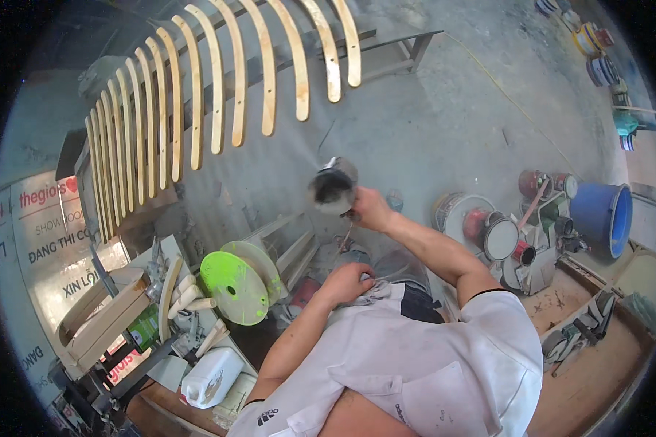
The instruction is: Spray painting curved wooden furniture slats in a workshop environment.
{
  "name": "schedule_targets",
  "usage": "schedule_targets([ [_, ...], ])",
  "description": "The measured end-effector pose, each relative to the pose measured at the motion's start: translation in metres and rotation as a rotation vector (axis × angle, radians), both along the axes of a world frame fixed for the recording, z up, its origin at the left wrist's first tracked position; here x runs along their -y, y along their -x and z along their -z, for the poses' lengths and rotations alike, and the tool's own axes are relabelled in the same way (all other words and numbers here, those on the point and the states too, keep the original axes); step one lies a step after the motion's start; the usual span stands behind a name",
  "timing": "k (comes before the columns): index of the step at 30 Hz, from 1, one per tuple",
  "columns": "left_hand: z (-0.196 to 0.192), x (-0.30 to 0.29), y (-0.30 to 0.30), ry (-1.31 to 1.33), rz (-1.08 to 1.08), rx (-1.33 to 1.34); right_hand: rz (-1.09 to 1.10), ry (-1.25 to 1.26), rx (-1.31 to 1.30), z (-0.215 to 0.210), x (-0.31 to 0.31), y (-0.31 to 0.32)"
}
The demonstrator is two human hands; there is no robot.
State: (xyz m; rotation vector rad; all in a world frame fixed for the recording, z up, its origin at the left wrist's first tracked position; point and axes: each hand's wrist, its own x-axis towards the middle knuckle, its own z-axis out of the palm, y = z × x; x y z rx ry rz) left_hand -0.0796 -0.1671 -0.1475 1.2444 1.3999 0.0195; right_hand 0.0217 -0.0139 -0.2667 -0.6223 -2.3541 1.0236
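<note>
White shirt (401, 346) nearest; left hand (351, 282) at its front hem, whether gripping cloth cannot be told. Right hand (373, 210), farther out, closed around a spray gun (333, 191); beyond, far left, a row of curved wooden slats (217, 95).

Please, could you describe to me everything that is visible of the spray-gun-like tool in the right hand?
The spray-gun-like tool has a wide, round, grey cup, apparently metal. Its open mouth faces the camera, showing a dark inside and a paler, smeared wall. The right hand grips it in the air and hides most of the handle. It is apart from the pale curved wooden strips ahead; a faint mist-like streak shows near it. The trigger is not clear.
</note>
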Motion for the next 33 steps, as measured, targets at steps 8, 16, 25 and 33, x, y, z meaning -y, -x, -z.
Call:
schedule_targets([
  [8,0.003,-0.116,-0.081,-0.011,0.178,0.054,0.204,-0.122,0.208,-0.011,-0.114,-0.146],
  [16,-0.006,-0.251,-0.153,-0.294,0.404,-0.031,0.456,0.041,0.004,-0.144,-0.286,-0.229],
  [25,0.068,-0.440,-0.123,-0.296,-0.001,-0.331,0.634,0.441,-0.094,-0.296,-0.536,-0.284],
  [33,0.285,-0.449,-0.090,0.102,0.048,-0.400,0.514,0.389,0.011,-0.375,-0.706,-0.304],
])
